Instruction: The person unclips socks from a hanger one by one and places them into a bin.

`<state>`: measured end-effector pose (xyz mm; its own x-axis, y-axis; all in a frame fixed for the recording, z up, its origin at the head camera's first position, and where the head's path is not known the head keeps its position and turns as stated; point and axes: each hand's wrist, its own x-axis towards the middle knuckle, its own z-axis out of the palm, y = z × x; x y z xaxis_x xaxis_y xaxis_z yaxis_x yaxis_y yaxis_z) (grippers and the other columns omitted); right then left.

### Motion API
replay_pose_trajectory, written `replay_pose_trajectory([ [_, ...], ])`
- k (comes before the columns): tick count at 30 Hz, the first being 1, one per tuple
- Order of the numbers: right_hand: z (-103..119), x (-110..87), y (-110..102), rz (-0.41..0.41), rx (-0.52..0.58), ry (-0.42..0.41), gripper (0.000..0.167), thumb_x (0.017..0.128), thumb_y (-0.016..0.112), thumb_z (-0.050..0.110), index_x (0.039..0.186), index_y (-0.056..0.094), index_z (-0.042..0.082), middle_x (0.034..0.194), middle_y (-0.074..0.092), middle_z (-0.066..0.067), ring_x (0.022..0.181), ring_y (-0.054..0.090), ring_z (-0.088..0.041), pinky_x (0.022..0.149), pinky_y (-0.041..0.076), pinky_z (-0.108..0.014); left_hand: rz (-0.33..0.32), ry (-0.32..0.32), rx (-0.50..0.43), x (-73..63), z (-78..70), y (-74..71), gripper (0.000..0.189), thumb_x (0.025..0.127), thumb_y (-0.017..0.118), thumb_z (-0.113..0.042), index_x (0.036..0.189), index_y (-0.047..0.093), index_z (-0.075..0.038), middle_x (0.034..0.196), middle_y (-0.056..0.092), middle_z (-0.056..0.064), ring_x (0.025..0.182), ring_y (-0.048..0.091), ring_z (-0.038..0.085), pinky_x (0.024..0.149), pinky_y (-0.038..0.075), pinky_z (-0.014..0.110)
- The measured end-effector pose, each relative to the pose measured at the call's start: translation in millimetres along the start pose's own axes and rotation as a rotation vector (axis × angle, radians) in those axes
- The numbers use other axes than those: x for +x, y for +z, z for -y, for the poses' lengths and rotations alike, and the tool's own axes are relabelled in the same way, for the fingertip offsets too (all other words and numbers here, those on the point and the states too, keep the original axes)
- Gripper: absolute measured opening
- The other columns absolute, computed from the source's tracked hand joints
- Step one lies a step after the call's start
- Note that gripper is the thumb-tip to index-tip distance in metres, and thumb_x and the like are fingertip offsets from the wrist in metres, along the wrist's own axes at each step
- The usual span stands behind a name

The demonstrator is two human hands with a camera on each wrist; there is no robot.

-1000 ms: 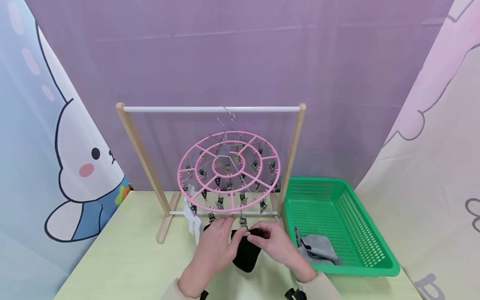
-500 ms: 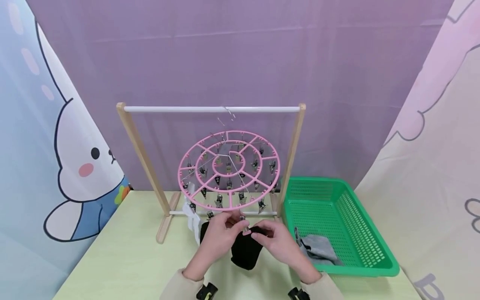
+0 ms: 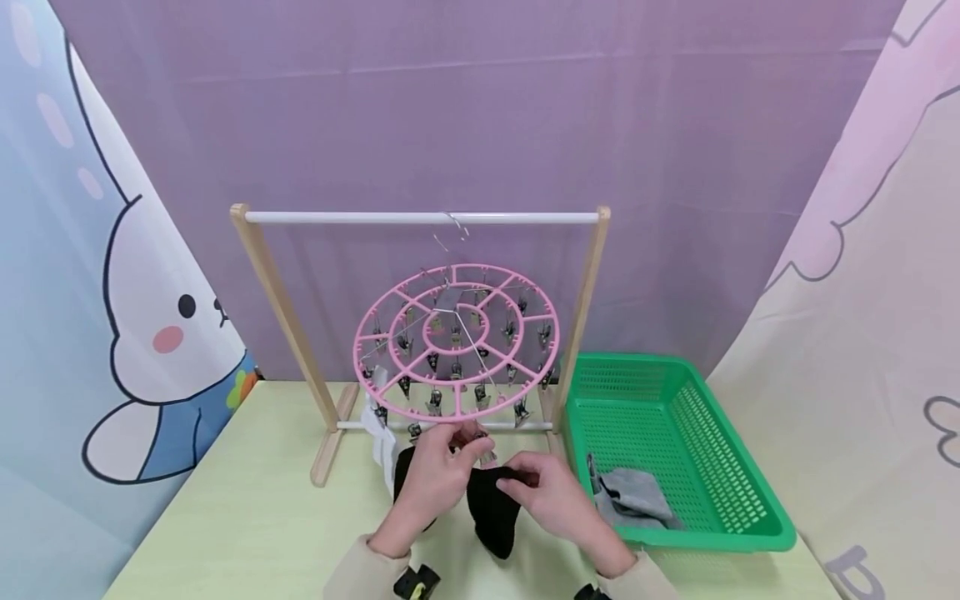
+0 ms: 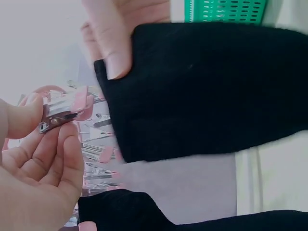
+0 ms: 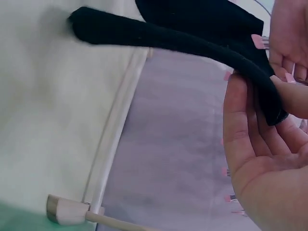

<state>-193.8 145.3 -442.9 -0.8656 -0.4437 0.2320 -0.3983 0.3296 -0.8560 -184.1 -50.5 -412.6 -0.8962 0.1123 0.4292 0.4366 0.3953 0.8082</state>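
With fingers clamped, the left hand [image 4: 41, 175] held a pink-tipped metal clip [image 4: 63, 107], the right hand [image 5: 267, 154] a black cloth sock [image 4: 207, 94] by its edge; the left wrist view best showed the gap.

Room: left part of the table [image 3: 217, 500] | overhead: pink hanger [image 3: 457, 385], dangling clips [image 3: 521, 410] in the way | right: rack post [image 3: 581, 312], then green basket [image 3: 712, 540]

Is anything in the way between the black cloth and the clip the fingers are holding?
Nothing that I can see. Between the clip in the left hand and the cloth in the right hand there's just a gap. Other clips show only behind it.
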Motion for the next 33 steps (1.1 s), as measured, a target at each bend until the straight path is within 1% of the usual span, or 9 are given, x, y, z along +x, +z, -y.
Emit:
replay_pose_trajectory([
  [4, -2.4, -5.0, -6.7, -0.028, -0.017, 0.023, 0.003, 0.095, 0.072, 0.013, 0.095, 0.075, 0.012, 0.087, 0.071, 0.002, 0.073, 0.063, -0.008, 0.063, 0.051, -0.025, 0.007, -0.006, 0.006, -1.1, -3.1, -0.7, 0.007, 0.095, 0.072, -0.015, 0.090, 0.068, -0.013, 0.080, 0.066, -0.008, 0.073, 0.062, 0.012, 0.067, 0.051, 0.028],
  [8, 0.7, -10.2, -21.3, -0.051, -0.019, 0.055, 0.007, 0.096, 0.072, 0.017, 0.098, 0.074, 0.011, 0.088, 0.070, 0.001, 0.073, 0.062, -0.010, 0.061, 0.050, -0.026, 0.004, -0.014, 0.029, -2.9, -5.7, -1.4, 0.007, 0.097, 0.070, -0.015, 0.095, 0.067, -0.009, 0.082, 0.066, -0.004, 0.076, 0.063, 0.013, 0.070, 0.054, 0.028],
  [11, 2.7, -13.2, -32.7, -0.076, -0.004, 0.064, 0.010, 0.095, 0.073, 0.017, 0.100, 0.074, 0.008, 0.089, 0.071, -0.001, 0.074, 0.064, -0.011, 0.062, 0.052, -0.027, -0.009, -0.023, 0.047, -4.1, -6.8, -2.2, 0.007, 0.096, 0.070, -0.014, 0.096, 0.068, -0.008, 0.084, 0.066, -0.004, 0.078, 0.064, 0.013, 0.072, 0.055, 0.028],
  [16, 12.4, -17.3, -56.3, -0.142, -0.011, 0.083, 0.015, 0.095, 0.073, 0.015, 0.104, 0.073, 0.003, 0.092, 0.072, -0.004, 0.081, 0.068, -0.014, 0.069, 0.056, -0.027, -0.007, -0.027, 0.064, -4.6, -7.4, -3.0, 0.008, 0.094, 0.073, -0.014, 0.096, 0.068, -0.008, 0.083, 0.066, -0.005, 0.077, 0.063, 0.013, 0.073, 0.055, 0.028],
  [20, 22.1, -19.8, -76.9, -0.188, -0.040, 0.115, 0.014, 0.096, 0.072, 0.017, 0.104, 0.073, 0.006, 0.091, 0.072, -0.003, 0.080, 0.067, -0.016, 0.069, 0.055, -0.028, 0.002, -0.041, 0.073, -5.7, -6.2, -4.5, 0.011, 0.094, 0.073, -0.017, 0.099, 0.069, -0.009, 0.083, 0.066, -0.006, 0.077, 0.062, 0.011, 0.073, 0.054, 0.028],
  [22, 25.6, -21.1, -86.2, -0.213, -0.058, 0.111, 0.014, 0.097, 0.072, 0.019, 0.103, 0.073, 0.007, 0.091, 0.071, -0.003, 0.080, 0.067, -0.015, 0.069, 0.055, -0.028, 0.004, -0.044, 0.077, -6.1, -5.5, -5.6, 0.012, 0.095, 0.073, -0.019, 0.101, 0.069, -0.009, 0.083, 0.066, -0.007, 0.077, 0.062, 0.011, 0.073, 0.054, 0.027],
  [24, 27.5, -22.5, -95.4, -0.239, -0.074, 0.089, 0.014, 0.097, 0.071, 0.019, 0.103, 0.073, 0.007, 0.091, 0.071, -0.003, 0.080, 0.067, -0.015, 0.069, 0.055, -0.029, 0.004, -0.047, 0.086, -6.1, -4.8, -6.2, 0.012, 0.095, 0.072, -0.020, 0.101, 0.068, -0.010, 0.083, 0.066, -0.008, 0.077, 0.062, 0.010, 0.073, 0.054, 0.027],
  [28, 29.3, -27.0, -112.9, -0.304, -0.109, 0.066, 0.017, 0.098, 0.071, 0.022, 0.105, 0.073, 0.007, 0.093, 0.072, -0.005, 0.081, 0.067, -0.014, 0.069, 0.054, -0.029, 0.013, -0.046, 0.088, -5.4, -4.3, -6.9, 0.013, 0.095, 0.072, -0.020, 0.102, 0.068, -0.009, 0.083, 0.067, -0.008, 0.077, 0.062, 0.011, 0.073, 0.054, 0.027],
  [33, 27.4, -33.4, -132.7, -0.386, -0.162, 0.087, 0.023, 0.098, 0.071, 0.027, 0.110, 0.073, 0.008, 0.098, 0.071, -0.005, 0.082, 0.065, -0.012, 0.067, 0.053, -0.027, 0.026, -0.058, 0.085, -5.8, -3.6, -7.6, 0.017, 0.096, 0.071, -0.022, 0.104, 0.068, -0.007, 0.084, 0.066, -0.007, 0.078, 0.062, 0.011, 0.073, 0.053, 0.027],
])
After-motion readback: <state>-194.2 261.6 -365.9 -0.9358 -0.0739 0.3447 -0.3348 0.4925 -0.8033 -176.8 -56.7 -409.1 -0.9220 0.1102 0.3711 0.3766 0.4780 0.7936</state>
